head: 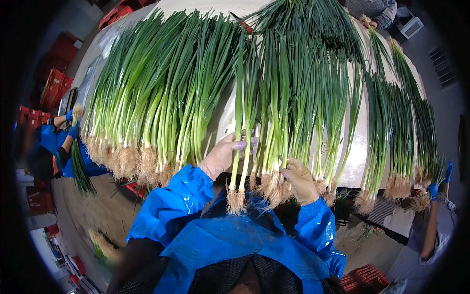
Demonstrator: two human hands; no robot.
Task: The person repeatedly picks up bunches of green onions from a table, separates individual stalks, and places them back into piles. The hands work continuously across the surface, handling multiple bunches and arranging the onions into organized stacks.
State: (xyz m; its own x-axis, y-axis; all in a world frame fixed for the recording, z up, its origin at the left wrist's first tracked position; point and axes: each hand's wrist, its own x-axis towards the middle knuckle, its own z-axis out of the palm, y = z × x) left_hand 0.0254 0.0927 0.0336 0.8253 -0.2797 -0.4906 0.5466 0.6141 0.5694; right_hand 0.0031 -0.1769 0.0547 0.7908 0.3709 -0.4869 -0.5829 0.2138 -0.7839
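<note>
My left hand (227,152), in a pale glove and blue sleeve cover, is closed around two spring onions (238,161) near their white stems; their roots hang over the table's edge. To its right my right hand (299,180), in a yellowish glove, has thumb and fingers pinched at the stem bases of a small group of spring onions (275,158) with bushy roots. Whether it grips one stem cannot be made out. A wide row of spring onions (158,95) lies left of my hands, leaves pointing away. More lie to the right (326,110).
The pale table (358,154) carries further bunches (400,147) at right and a leafy heap (304,22) at the far side. Co-workers with blue gloves stand left (73,130) and right (433,191), each holding onions. Another person's sleeve (385,16) shows top right. Red crates (55,88) stand left.
</note>
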